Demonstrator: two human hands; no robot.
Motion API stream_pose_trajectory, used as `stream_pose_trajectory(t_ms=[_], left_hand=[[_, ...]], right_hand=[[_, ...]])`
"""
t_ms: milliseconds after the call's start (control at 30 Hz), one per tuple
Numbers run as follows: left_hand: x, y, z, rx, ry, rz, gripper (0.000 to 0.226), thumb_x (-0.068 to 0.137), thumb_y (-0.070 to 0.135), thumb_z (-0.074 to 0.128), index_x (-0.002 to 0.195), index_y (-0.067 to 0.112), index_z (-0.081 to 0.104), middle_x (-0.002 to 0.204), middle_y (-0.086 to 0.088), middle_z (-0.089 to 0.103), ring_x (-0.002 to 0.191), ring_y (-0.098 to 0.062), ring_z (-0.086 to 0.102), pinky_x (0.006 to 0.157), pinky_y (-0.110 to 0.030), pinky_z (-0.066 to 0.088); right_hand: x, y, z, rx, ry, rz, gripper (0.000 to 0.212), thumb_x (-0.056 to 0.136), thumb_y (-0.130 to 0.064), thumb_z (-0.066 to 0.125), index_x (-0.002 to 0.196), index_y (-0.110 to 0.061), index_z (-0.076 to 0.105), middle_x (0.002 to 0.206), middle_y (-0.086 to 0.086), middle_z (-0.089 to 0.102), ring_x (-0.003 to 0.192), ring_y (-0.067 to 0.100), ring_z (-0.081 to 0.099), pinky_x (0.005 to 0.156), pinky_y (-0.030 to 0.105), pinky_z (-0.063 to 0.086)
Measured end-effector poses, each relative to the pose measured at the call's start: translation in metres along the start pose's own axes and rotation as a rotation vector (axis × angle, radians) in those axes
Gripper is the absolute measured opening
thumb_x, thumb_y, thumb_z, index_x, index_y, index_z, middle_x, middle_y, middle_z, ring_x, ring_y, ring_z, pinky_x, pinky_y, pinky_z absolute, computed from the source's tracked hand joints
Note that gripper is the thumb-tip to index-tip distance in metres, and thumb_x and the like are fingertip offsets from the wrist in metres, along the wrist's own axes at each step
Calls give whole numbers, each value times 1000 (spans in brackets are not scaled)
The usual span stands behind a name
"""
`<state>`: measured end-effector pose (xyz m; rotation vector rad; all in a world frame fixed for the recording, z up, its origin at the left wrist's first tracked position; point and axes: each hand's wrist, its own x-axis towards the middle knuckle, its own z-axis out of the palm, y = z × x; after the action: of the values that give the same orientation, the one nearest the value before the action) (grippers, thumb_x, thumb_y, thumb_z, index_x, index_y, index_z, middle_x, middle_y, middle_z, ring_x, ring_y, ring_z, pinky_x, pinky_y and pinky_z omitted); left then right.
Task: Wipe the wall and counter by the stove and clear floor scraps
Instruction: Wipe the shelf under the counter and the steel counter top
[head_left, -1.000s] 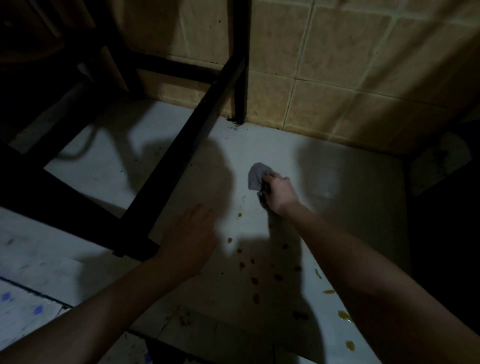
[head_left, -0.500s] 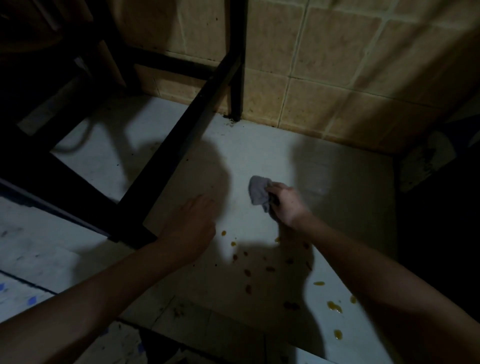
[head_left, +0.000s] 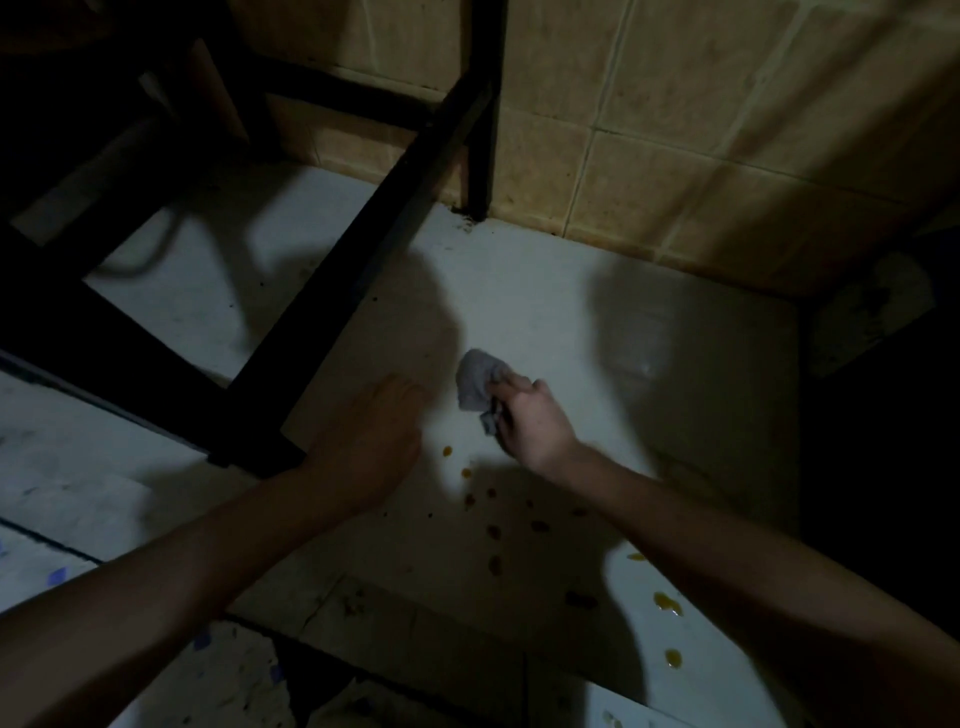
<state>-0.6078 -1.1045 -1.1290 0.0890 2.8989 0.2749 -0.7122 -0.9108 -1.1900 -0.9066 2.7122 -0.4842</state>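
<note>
spots (head_left: 667, 603): orange drips on pale floor (head_left: 519, 312), near right, trailing up to the hands
left hand (head_left: 369, 441): palm down, fingers loose and straight, holds nothing; in shadow, floor contact unclear
right hand (head_left: 532, 423): fingers curled, gripping cloth
cloth (head_left: 475, 382): grey wad, centre, low over floor, just right of left hand, beyond the drips
frame (head_left: 358, 249): black bars, left; leg foot by wall
wall (head_left: 675, 130): tan tiles, far
</note>
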Motion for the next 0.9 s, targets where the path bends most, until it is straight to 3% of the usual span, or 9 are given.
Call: stream_pose_trajectory(t_ms=[100, 200, 300, 400, 500, 700, 900], left_hand=[[9, 10, 2, -13, 33, -8, 64, 78, 35, 22, 121, 1, 56, 119, -21, 58, 104, -39, 56, 90, -46, 45], [26, 27, 2, -83, 45, -13, 41, 80, 22, 50, 113, 1, 61, 109, -23, 61, 97, -41, 58, 85, -46, 47], [30, 49, -5, -153, 105, 43, 39, 79, 25, 46, 109, 6, 62, 104, -19, 62, 93, -32, 56, 79, -44, 50], [31, 73, -16, -173, 185, 98, 36, 78, 15, 51, 112, 8, 61, 112, -17, 59, 99, -37, 58, 88, -46, 48], [39, 88, -13, -141, 126, 94, 37, 85, 13, 55, 122, 12, 54, 129, -11, 51, 118, -32, 49, 99, -44, 39], [53, 107, -3, -133, 59, 187, 39, 85, 20, 48, 122, 9, 52, 130, -15, 48, 121, -35, 45, 101, -47, 39], [56, 113, 2, -85, 50, 257, 37, 86, 18, 54, 122, 10, 51, 125, -14, 51, 114, -35, 50, 97, -46, 42]], right_hand=[[-19, -2, 3, -12, -57, -43, 39, 91, -16, 50, 130, -15, 52, 144, 11, 40, 116, 36, 46, 93, 37, 42], [-42, 8, 0, -43, -106, 5, 48, 90, -13, 53, 137, -17, 44, 149, 9, 33, 118, 35, 42, 95, 39, 43], [-71, 25, -11, -106, -81, 104, 47, 90, -19, 51, 136, -16, 43, 149, 8, 32, 117, 37, 43, 93, 40, 44], [-97, 53, -28, -84, -55, 283, 44, 94, -17, 45, 138, -14, 40, 147, 9, 33, 117, 39, 44, 97, 44, 42], [-127, 82, -36, 34, 32, 457, 43, 95, -10, 41, 139, -10, 40, 142, 18, 40, 127, 38, 42, 109, 44, 31], [-188, 113, -36, 4, 191, 783, 43, 96, -12, 41, 138, -10, 43, 149, 13, 33, 132, 36, 34, 113, 40, 26], [-198, 77, -22, 108, 51, 617, 42, 99, -9, 37, 141, -8, 36, 152, 13, 27, 139, 26, 27, 113, 26, 15]])
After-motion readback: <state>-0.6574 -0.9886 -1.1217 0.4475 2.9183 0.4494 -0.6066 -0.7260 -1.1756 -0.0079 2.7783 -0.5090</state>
